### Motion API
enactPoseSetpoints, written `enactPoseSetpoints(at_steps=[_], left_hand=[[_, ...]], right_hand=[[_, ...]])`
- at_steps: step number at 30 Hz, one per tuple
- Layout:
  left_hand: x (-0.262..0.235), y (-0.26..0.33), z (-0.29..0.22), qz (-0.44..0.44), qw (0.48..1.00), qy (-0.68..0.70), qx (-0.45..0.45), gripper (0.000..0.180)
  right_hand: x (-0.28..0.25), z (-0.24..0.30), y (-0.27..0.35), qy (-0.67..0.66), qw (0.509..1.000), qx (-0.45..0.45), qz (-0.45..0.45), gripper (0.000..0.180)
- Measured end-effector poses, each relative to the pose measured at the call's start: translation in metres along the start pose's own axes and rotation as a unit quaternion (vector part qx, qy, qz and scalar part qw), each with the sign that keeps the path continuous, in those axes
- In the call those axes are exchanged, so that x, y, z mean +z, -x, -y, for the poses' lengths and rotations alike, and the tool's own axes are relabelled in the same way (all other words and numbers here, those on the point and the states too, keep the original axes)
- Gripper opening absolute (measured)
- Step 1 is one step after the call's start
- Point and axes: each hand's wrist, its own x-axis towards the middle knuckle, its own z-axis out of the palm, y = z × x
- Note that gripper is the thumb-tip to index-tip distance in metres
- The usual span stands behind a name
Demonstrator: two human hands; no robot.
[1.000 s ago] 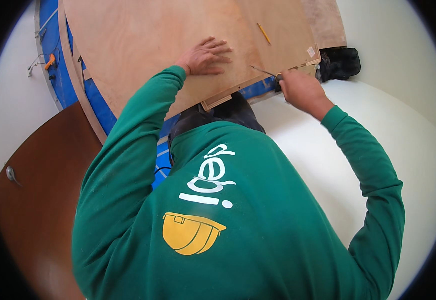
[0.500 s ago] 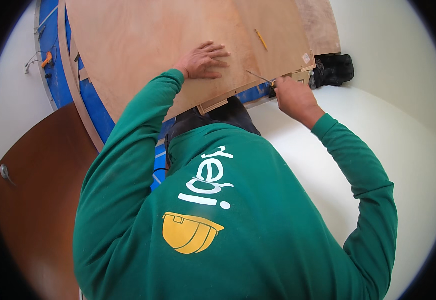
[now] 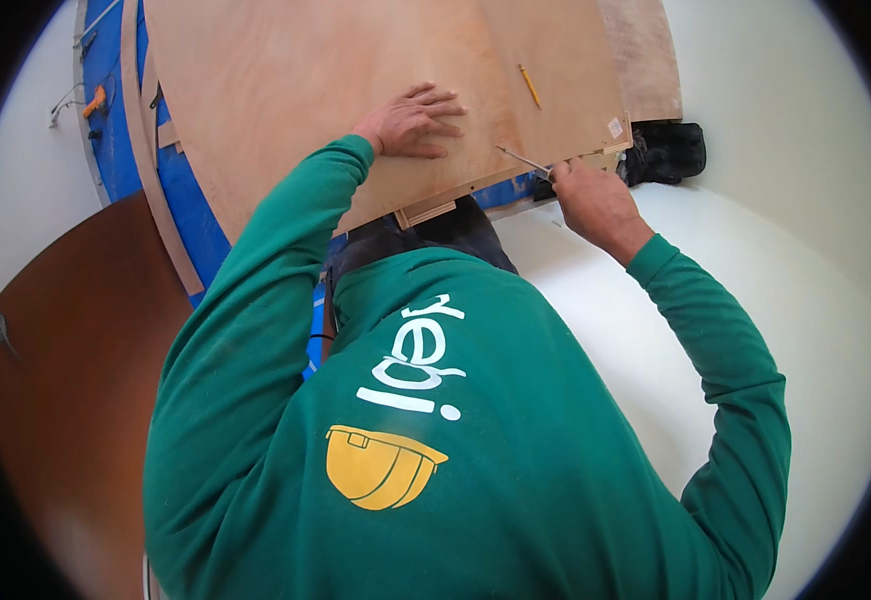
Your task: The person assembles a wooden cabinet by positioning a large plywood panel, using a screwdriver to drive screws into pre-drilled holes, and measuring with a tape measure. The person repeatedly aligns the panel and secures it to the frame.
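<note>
My left hand [image 3: 418, 122] lies flat with its fingers spread on a large sheet of plywood [image 3: 326, 75]. Near the sheet's front edge, my right hand [image 3: 596, 203] is closed around the handle of a screwdriver [image 3: 526, 161]. Its thin metal shaft points left over the board, and the tip is on or just above the surface; I cannot tell which. The fingers cover most of the handle. A yellow pencil [image 3: 530, 87] lies on the plywood, beyond the screwdriver.
Blue covering [image 3: 191, 185] shows on the floor, with a curved wooden strip [image 3: 146, 150] along it. An orange tool [image 3: 96, 101] with a cord lies far left. A brown door [image 3: 76, 350] stands at left. A black item [image 3: 671, 150] sits by the white wall [image 3: 776, 120].
The board, pencil and both hands appear slightly shifted to the right in the picture. My right hand still grips the screwdriver, and my left hand stays flat on the plywood.
</note>
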Motion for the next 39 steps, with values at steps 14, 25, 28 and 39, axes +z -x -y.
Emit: enactPoseSetpoints(at_steps=[14, 25, 28, 39], left_hand=[[0.003, 0.001, 0.003, -0.011, 1.0, 0.021, 0.014, 0.048], [0.001, 0.0, 0.004, -0.006, 1.0, 0.021, 0.012, 0.048], [-0.002, -0.001, 0.004, -0.005, 1.0, 0.01, 0.01, 0.047], [0.002, 0.001, 0.007, -0.006, 1.0, 0.023, 0.01, 0.048]], right_hand=[[-0.004, 0.004, 0.02, 0.248, 0.957, -0.146, -0.028, 0.019], [-0.012, 0.012, 0.002, -0.393, 0.872, 0.247, 0.157, 0.022], [0.0, 0.022, 0.011, 0.167, 0.975, -0.144, 0.005, 0.022], [-0.01, 0.011, -0.007, -0.43, 0.788, 0.409, 0.166, 0.023]])
